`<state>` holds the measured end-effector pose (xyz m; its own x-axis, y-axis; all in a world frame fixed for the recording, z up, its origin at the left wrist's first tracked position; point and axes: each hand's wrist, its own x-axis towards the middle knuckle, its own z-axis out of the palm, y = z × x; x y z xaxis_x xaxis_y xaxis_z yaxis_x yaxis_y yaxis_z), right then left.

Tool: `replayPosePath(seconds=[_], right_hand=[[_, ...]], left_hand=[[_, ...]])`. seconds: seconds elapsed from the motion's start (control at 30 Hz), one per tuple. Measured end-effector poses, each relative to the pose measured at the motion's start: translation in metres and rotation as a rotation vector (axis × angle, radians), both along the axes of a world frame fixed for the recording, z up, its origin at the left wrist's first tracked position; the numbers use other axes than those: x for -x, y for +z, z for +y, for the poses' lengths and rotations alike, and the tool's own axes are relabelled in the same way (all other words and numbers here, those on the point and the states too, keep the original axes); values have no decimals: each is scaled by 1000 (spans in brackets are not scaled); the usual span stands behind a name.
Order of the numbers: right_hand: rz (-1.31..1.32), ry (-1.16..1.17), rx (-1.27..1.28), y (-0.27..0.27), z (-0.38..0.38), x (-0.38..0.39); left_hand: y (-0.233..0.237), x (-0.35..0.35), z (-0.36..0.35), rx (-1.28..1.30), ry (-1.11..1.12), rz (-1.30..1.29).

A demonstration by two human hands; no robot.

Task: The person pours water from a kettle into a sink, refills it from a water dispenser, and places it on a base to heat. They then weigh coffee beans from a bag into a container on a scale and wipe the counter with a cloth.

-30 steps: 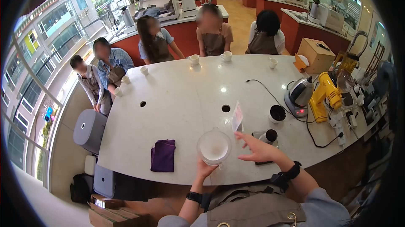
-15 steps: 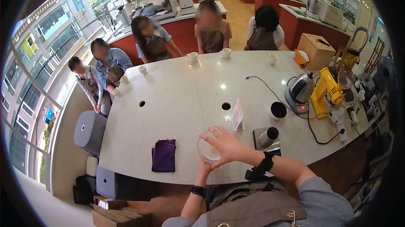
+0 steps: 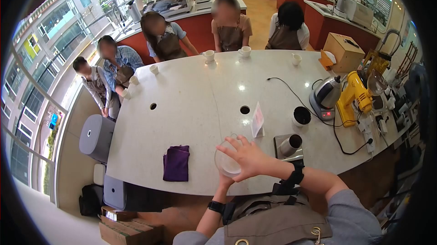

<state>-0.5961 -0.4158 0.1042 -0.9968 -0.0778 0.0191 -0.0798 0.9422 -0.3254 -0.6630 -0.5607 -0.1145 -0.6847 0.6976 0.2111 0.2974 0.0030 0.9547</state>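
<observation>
Near the table's front edge, a clear glass vessel [image 3: 226, 162] is held between both hands. My left hand [image 3: 225, 182] is under and behind it, its fingers mostly hidden, supporting the glass from below. My right hand [image 3: 248, 157] lies across the glass's upper right side with its fingers spread. To the left, a folded purple cloth [image 3: 176, 163] rests on the white table [image 3: 191, 122]. Right of my hands, a metal cup [image 3: 290, 145] stands on a scale [image 3: 298, 155]. A small upright card [image 3: 257, 121] stands just beyond my hands.
A dark-filled canister [image 3: 302, 116], a kettle [image 3: 326, 94] on its base, a yellow grinder [image 3: 354, 94], cables and a wooden box [image 3: 343, 53] occupy the right side. Several people in aprons sit along the far edge, by white cups [image 3: 244, 52]. Two round holes open in the tabletop.
The view has shifted slightly. Both hands keep the glass in nearly the same pose. At the far side, some seated people have moved their heads a little.
</observation>
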Motion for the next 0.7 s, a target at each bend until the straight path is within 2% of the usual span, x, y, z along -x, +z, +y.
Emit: replayPosePath(seconds=[0.2, 0.43, 0.7], right_hand=[[-33, 126, 15, 4, 11, -15], [-55, 167, 26, -2, 10, -27], [130, 96, 111, 4, 29, -62]], left_hand=[[2, -10, 4, 14, 14, 29], [2, -22, 7, 26, 34, 42], [8, -26, 12, 42, 42, 67]])
